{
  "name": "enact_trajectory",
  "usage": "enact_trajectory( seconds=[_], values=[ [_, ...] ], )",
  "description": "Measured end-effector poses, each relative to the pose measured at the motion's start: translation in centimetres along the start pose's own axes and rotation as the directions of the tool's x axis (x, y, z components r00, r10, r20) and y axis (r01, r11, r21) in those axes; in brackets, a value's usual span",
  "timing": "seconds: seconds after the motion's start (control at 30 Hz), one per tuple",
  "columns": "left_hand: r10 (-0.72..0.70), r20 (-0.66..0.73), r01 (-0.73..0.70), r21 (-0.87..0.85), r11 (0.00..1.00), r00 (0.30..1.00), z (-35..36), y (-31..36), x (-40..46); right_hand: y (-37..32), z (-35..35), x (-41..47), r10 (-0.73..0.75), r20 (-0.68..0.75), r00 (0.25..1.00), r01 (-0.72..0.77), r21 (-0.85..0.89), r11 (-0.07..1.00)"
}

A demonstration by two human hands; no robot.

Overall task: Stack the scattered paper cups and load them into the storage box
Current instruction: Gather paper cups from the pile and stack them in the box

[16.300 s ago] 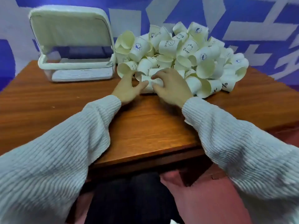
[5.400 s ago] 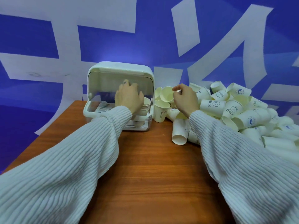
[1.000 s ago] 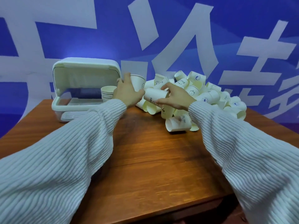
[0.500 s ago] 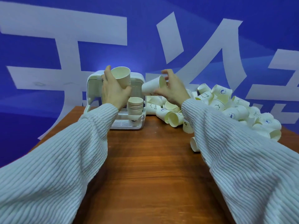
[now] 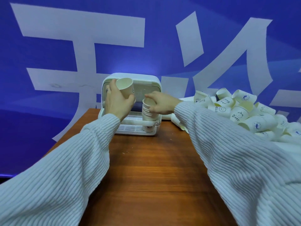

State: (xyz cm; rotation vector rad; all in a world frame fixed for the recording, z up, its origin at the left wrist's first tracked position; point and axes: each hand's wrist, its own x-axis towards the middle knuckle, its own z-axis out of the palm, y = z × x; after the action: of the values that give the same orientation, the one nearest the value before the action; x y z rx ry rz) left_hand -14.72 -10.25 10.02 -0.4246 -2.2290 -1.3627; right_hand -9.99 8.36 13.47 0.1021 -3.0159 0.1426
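Note:
The white storage box stands open at the far end of the wooden table. Inside it, at the right, rises a stack of paper cups. My right hand grips the top cup of that stack, which sits nested in it. Held upright in front of the box's raised lid is a single paper cup, with my left hand curled round it. A heap of loose cream paper cups lies on the table to the right of the box.
The wooden table stretches bare between my two white ribbed sleeves. A blue wall with big white characters stands right behind the box. The table's left edge runs diagonally near my left sleeve.
My right hand has carried its cup down onto the stack in the box. My left hand still holds its cup up, nearly in the same place.

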Motion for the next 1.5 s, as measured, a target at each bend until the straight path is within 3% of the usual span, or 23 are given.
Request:
enact_trajectory(
  seconds=[0.13, 0.2, 0.33, 0.47, 0.67, 0.77, 0.93, 1.0, 1.07, 1.13, 1.17, 1.27, 1.33, 1.4, 1.5],
  values=[
    [0.009, 0.018, -0.009, -0.002, 1.000, 1.000, 0.3, 0.2, -0.1, 0.1, 2.6, 0.1, 0.019, 0.077, 0.997, -0.016, -0.040, 0.999],
    [0.032, 0.043, -0.030, -0.042, 0.999, 0.999, 0.5, 0.3, 0.0, 0.5, 3.2, 0.0, 0.025, 0.075, 0.997, -0.026, 0.020, 0.999],
    [0.093, 0.095, -0.088, -0.057, 0.994, 0.991, 1.4, 0.9, 1.3, 1.1, 2.8, -0.5, 0.109, -0.162, 0.981, -0.056, 0.302, 0.952],
    [0.146, 0.203, -0.138, -0.052, 0.989, 0.968, 3.3, 1.9, 2.3, 2.0, 2.7, -1.5, 0.165, -0.321, 0.933, -0.030, 0.386, 0.922],
    [0.084, 0.494, -0.257, 0.294, 0.920, 0.866, 5.8, 1.9, 1.5, 3.6, 2.4, -3.0, 0.229, -0.404, 0.885, -0.052, 0.403, 0.914],
    [-0.023, 0.545, -0.288, 0.478, 0.830, 0.838, 6.7, 1.2, 0.1, 4.5, 2.5, -3.8, 0.247, -0.410, 0.878, -0.078, 0.388, 0.919],
    [-0.030, 0.545, -0.308, 0.517, 0.798, 0.838, 6.5, 0.9, -0.6, 6.2, 2.4, -6.2, 0.278, -0.390, 0.878, -0.136, 0.354, 0.925],
    [0.044, 0.520, -0.357, 0.521, 0.775, 0.853, 6.7, 1.9, -0.8, 7.0, 1.9, -7.8, 0.303, -0.378, 0.875, -0.158, 0.369, 0.916],
    [0.260, 0.443, -0.454, 0.418, 0.786, 0.858, 7.3, 3.7, -2.1, 8.3, 1.5, -9.6, 0.340, -0.373, 0.863, -0.188, 0.389, 0.902],
    [0.426, 0.412, -0.555, 0.270, 0.787, 0.805, 8.6, 6.0, -4.2, 10.1, 0.9, -11.7, 0.391, -0.358, 0.848, -0.248, 0.382, 0.890],
    [0.466, 0.464, -0.600, 0.195, 0.776, 0.753, 9.6, 7.3, -5.4, 11.1, 0.5, -12.9, 0.423, -0.337, 0.841, -0.293, 0.372, 0.881],
    [0.453, 0.707, -0.641, 0.001, 0.767, 0.543, 12.5, 10.6, -9.3, 13.4, -0.8, -16.3, 0.497, -0.262, 0.827, -0.412, 0.318, 0.854],
    [0.424, 0.787, -0.651, -0.038, 0.758, 0.449, 14.1, 11.9, -11.7, 14.3, -1.6, -18.5, 0.510, -0.234, 0.828, -0.459, 0.241, 0.855],
    [0.430, 0.802, -0.693, -0.028, 0.720, 0.414, 15.8, 12.8, -13.6, 15.1, -2.2, -20.8, 0.527, -0.198, 0.827, -0.512, 0.125, 0.850],
    [0.417, 0.820, -0.668, -0.057, 0.742, 0.393, 17.6, 13.6, -15.2, 16.4, -2.7, -23.7, 0.590, -0.135, 0.796, -0.595, 0.005, 0.804]
  ],
)
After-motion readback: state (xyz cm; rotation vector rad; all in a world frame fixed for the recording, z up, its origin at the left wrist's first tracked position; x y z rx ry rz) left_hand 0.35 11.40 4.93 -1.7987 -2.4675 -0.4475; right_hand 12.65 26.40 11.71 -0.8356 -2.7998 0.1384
